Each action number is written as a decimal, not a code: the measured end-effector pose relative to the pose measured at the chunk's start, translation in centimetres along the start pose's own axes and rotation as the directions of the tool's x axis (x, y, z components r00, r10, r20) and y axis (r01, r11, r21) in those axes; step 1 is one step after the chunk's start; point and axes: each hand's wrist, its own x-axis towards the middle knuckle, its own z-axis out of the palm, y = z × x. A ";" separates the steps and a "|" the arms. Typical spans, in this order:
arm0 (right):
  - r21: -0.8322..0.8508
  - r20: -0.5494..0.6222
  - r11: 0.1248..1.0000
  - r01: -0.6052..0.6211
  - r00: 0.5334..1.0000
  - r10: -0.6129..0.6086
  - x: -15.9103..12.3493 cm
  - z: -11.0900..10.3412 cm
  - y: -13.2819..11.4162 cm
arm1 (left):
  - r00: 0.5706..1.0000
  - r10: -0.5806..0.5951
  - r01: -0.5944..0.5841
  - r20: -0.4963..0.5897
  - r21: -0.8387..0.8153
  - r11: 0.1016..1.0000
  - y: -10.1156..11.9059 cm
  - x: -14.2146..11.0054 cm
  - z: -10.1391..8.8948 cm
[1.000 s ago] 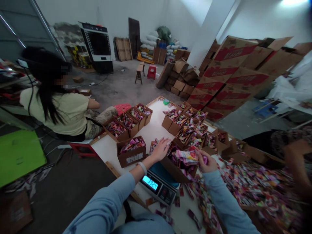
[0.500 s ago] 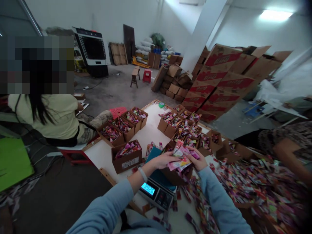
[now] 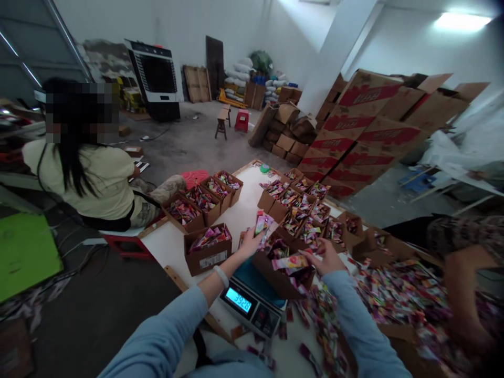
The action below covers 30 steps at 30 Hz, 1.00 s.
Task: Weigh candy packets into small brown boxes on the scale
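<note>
My left hand (image 3: 251,243) is closed on a few pink-and-white sachets (image 3: 263,222), held up beyond the far left edge of an open cardboard box (image 3: 271,270). At the box's right side, my right hand (image 3: 326,257) pinches the end of a pink-and-yellow sachet (image 3: 289,262) that lies across the box opening. Many similar sachets fill this box. It stands, slightly tilted in view, on a digital scale (image 3: 258,315) whose lit display (image 3: 238,300) seems to read 3928. A filled box (image 3: 208,251) stands to the left of the scale.
Filled boxes line the white table (image 3: 249,184) on the left (image 3: 200,202) and the far right side (image 3: 293,199). A heap of loose sachets (image 3: 401,294) spreads on the right, near another person's arm (image 3: 464,283). A person (image 3: 86,173) sits at left. Large cartons (image 3: 362,126) are stacked behind.
My hands have moved apart from the bunch held together over the box. The left has gone up and left with some sachets; the display reading has changed slightly.
</note>
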 end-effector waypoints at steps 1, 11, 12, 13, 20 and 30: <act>-0.086 -0.040 0.996 0.031 0.999 -0.034 0.1 -0.3 0.4 | 1.000 0.008 -0.008 -0.014 0.003 1.000 0.2 0.1 -0.4; -0.159 -0.142 0.981 -0.108 0.986 0.085 -1.0 -1.9 2.9 | 0.985 0.063 -0.058 -0.159 0.037 0.998 -0.9 0.0 -2.6; -0.133 -0.144 0.984 -0.117 0.985 0.098 -1.2 -2.0 2.7 | 0.984 0.066 -0.060 -0.165 0.043 0.997 -1.0 -0.2 -2.6; -0.100 -0.143 0.987 -0.126 0.984 0.111 -1.5 -2.1 2.3 | 0.983 0.068 -0.061 -0.170 0.047 0.997 -1.0 -0.4 -2.5; 0.491 0.151 0.867 -0.087 0.988 0.014 -3.6 1.9 -4.9 | 0.924 0.289 -0.370 0.252 0.392 0.842 2.6 -3.5 2.3; 0.672 -0.263 0.729 -0.127 0.879 0.397 -1.0 -0.6 -2.2 | 0.774 0.279 -0.558 0.568 0.403 0.726 3.9 -4.5 3.9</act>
